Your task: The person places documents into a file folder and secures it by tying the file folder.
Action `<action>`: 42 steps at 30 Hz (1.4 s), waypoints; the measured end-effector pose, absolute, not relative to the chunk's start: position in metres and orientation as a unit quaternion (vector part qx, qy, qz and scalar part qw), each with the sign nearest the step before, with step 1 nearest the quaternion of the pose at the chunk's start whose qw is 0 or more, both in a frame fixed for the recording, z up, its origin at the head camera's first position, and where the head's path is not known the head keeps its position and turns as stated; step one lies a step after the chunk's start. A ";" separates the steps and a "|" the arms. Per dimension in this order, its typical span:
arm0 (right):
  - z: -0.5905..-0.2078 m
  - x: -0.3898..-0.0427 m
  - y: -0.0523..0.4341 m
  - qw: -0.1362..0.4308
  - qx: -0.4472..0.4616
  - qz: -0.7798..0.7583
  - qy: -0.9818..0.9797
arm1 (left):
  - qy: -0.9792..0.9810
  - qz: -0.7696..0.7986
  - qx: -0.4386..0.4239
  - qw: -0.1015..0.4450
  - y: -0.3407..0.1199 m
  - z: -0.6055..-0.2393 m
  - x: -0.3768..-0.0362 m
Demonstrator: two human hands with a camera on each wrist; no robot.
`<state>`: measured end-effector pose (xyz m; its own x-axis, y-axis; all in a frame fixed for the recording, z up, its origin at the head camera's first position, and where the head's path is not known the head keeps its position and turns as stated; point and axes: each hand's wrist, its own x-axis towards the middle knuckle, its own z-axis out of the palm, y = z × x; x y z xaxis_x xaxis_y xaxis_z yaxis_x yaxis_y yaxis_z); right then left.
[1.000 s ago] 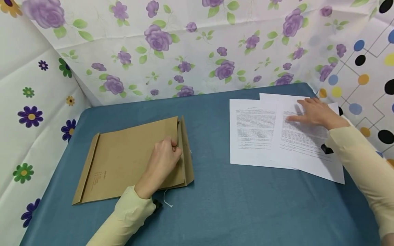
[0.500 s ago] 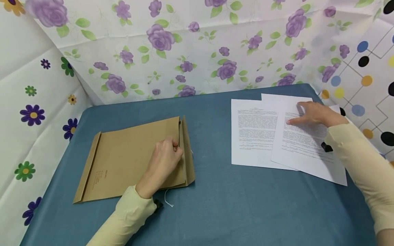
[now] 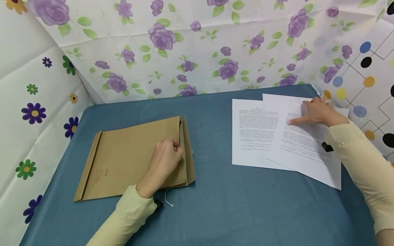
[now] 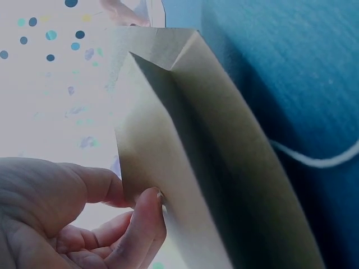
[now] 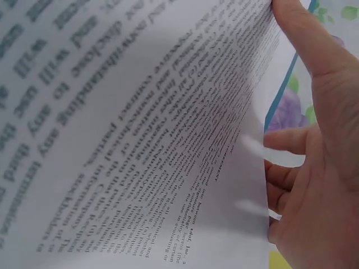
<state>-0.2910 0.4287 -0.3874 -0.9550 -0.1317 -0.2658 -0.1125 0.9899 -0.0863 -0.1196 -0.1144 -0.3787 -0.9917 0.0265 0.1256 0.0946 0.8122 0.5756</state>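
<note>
Brown envelope (image 3: 135, 157) is lying left of the printed sheets (image 3: 277, 136) on the blue tablecloth (image 3: 221, 205); the left hand (image 3: 163, 160) is pinching its mouth edge, apparently to keep it open, while the right hand (image 3: 317, 112) is gripping the top sheet's far edge, lifting it.

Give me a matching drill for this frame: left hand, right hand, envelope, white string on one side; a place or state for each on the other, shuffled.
Things:
1. left hand
2. right hand
3. envelope
4. white string

Places or states:
A. brown, flat on the blue cloth
B. lifts the edge of a printed sheet
C. loose beside the left sleeve
D. pinches the envelope's open edge

Pairs: 1-D, 2-B, 3-A, 4-C
</note>
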 end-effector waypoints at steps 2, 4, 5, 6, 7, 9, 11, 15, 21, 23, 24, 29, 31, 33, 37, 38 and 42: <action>-0.387 -0.291 0.430 0.132 -0.056 -0.033 0.989 | -0.950 -0.305 -0.033 0.058 -0.114 -0.379 -0.120; -0.385 -0.291 0.431 0.126 -0.052 -0.030 0.990 | -0.950 -0.305 -0.035 0.058 -0.114 -0.380 -0.120; -0.384 -0.291 0.433 0.122 -0.050 -0.030 0.991 | -0.950 -0.306 -0.035 0.058 -0.114 -0.380 -0.120; -0.383 -0.291 0.434 0.118 -0.050 -0.030 0.991 | -0.950 -0.306 -0.036 0.059 -0.113 -0.380 -0.120; -0.382 -0.292 0.435 0.115 -0.051 -0.034 0.991 | -0.949 -0.307 -0.036 0.059 -0.113 -0.380 -0.120; -0.378 -0.292 0.439 0.113 -0.058 -0.045 0.991 | -0.949 -0.307 -0.036 0.059 -0.113 -0.380 -0.120; -0.373 -0.291 0.441 0.114 -0.069 -0.069 0.989 | -0.950 -0.306 -0.037 0.059 -0.113 -0.380 -0.120; -0.359 -0.285 0.442 0.094 -0.107 -0.101 0.985 | -0.950 -0.306 -0.038 0.058 -0.114 -0.380 -0.120; -0.327 -0.267 0.437 0.070 -0.124 -0.133 0.981 | -0.949 -0.308 -0.035 0.052 -0.115 -0.379 -0.119; -0.314 -0.261 0.436 0.076 -0.118 -0.156 0.978 | -0.949 -0.309 -0.034 0.051 -0.115 -0.379 -0.119; -0.308 -0.257 0.436 0.078 -0.113 -0.166 0.976 | -0.949 -0.310 -0.035 0.052 -0.115 -0.379 -0.118; -0.279 -0.245 0.434 0.088 -0.099 -0.214 0.968 | -0.948 -0.311 -0.037 0.056 -0.115 -0.379 -0.117; -0.270 -0.240 0.433 0.087 -0.091 -0.228 0.966 | -0.948 -0.310 -0.039 0.058 -0.115 -0.379 -0.117; -0.262 -0.235 0.433 0.090 -0.085 -0.245 0.962 | -0.948 -0.310 -0.040 0.059 -0.115 -0.379 -0.117; -0.247 -0.226 0.433 0.103 -0.075 -0.258 0.958 | -0.948 -0.310 -0.042 0.058 -0.115 -0.379 -0.117; -0.244 -0.224 0.433 0.104 -0.076 -0.263 0.956 | -0.948 -0.310 -0.042 0.057 -0.115 -0.379 -0.117; -0.234 -0.220 0.432 0.089 -0.079 -0.300 0.946 | -0.948 -0.311 -0.041 0.056 -0.115 -0.379 -0.117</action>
